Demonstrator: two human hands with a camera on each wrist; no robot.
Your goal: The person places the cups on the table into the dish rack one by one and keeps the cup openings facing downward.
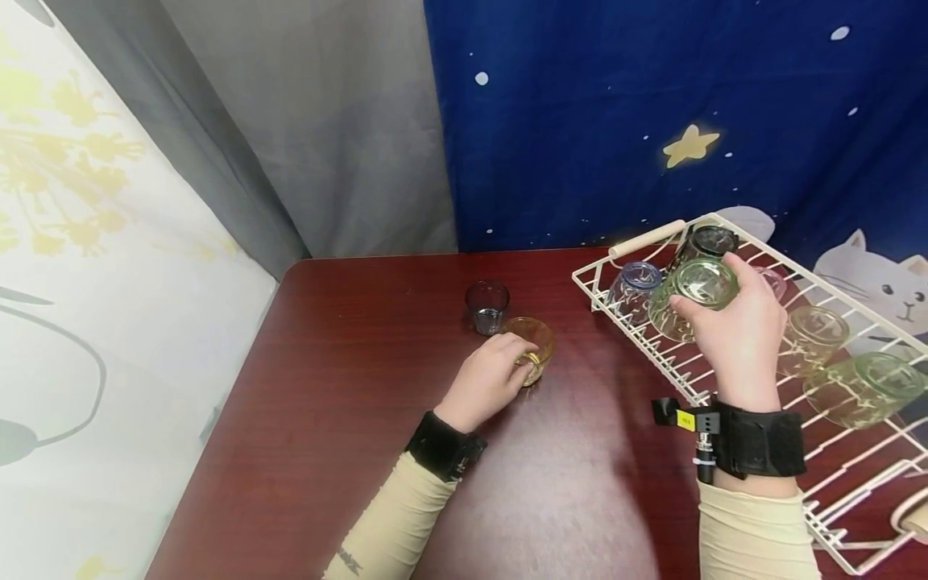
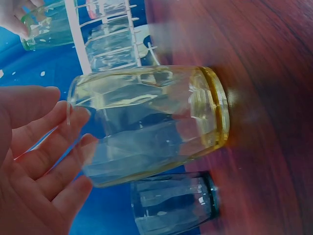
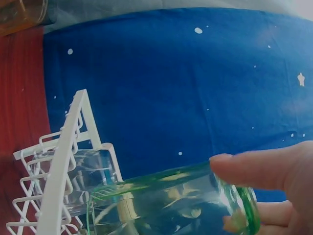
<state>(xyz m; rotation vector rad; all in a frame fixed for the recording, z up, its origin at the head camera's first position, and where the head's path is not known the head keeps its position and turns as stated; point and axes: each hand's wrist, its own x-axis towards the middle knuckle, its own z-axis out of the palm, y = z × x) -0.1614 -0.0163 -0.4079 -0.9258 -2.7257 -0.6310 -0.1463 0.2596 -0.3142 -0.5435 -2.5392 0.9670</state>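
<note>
A yellow-tinted glass (image 1: pixel 540 332) stands upright on the dark red table. Around its mouth is my left hand (image 1: pixel 489 377), fingers loosely spread; in the left wrist view the fingertips (image 2: pixel 80 117) are at the rim of the yellow glass (image 2: pixel 146 127). Just behind it a smoky dark glass (image 1: pixel 487 300) is upright too. Over the white wire rack (image 1: pixel 696 395), my right hand (image 1: pixel 743 338) grips a green glass (image 1: pixel 674 310) upside down, thumb and fingers round its thick base. The right wrist view shows this green glass (image 3: pixel 161 200) tilted beside the rack's edge.
Inside the rack are a blue-tinted glass (image 1: pixel 634 290), a dark glass (image 1: pixel 714 239), a pink one (image 1: pixel 772 280), a yellowish one (image 1: pixel 815 330) and another green glass (image 1: pixel 863 391). A blue curtain (image 1: pixel 565 121) hangs behind the table. Wooden handles (image 1: pixel 648 239) top the rack's ends.
</note>
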